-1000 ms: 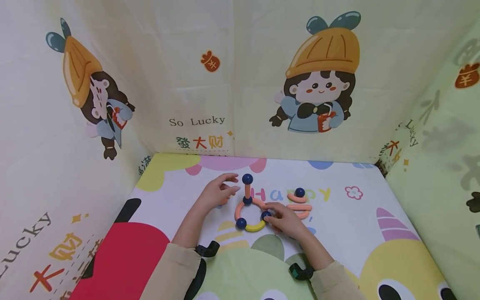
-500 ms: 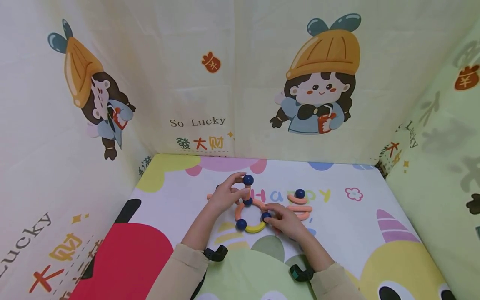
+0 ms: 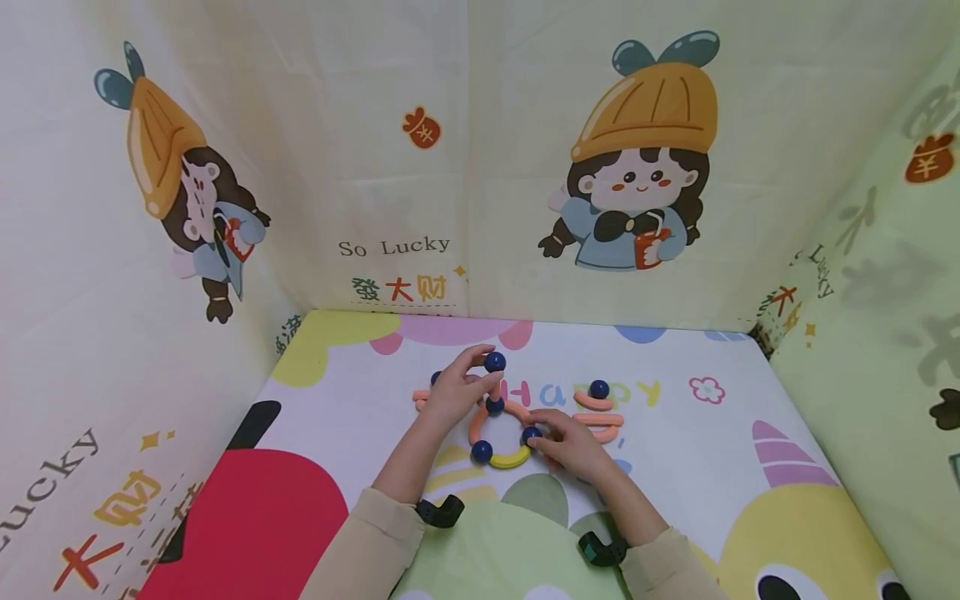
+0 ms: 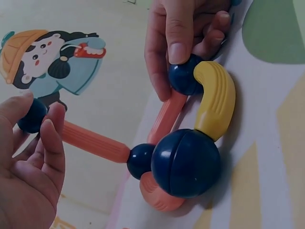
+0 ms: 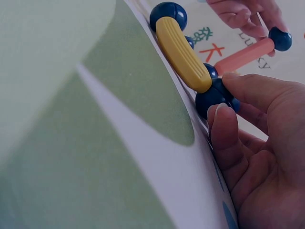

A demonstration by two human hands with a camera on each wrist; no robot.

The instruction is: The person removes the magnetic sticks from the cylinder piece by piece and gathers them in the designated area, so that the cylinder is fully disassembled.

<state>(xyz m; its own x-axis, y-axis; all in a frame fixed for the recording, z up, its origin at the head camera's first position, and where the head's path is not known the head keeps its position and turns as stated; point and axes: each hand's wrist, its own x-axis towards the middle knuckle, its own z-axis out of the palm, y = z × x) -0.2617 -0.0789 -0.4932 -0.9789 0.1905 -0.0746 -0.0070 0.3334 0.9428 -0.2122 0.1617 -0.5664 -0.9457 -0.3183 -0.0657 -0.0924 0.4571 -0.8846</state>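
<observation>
A ring of magnetic building pieces lies on the table mat: a yellow curved rod (image 3: 510,459), coral curved rods (image 3: 476,425) and blue balls (image 3: 482,452). From the ring's far ball rises a straight coral rod (image 4: 95,142) topped by another blue ball (image 3: 495,362). My left hand (image 3: 455,390) pinches this top ball between thumb and fingers, as the left wrist view shows. With thumb and fingers, my right hand (image 3: 573,442) holds the blue ball (image 5: 209,98) at the ring's right side, where the yellow rod ends.
Right of the ring lie several loose coral rods (image 3: 598,419) and a blue ball (image 3: 599,389). More coral rods (image 3: 420,396) and a ball (image 3: 435,378) are partly hidden behind my left hand. Printed cloth walls (image 3: 510,208) enclose the table's back and sides.
My left hand has moved right, from beside the upright rod onto its top ball, and taken hold of it. My right hand keeps its place on the ring.
</observation>
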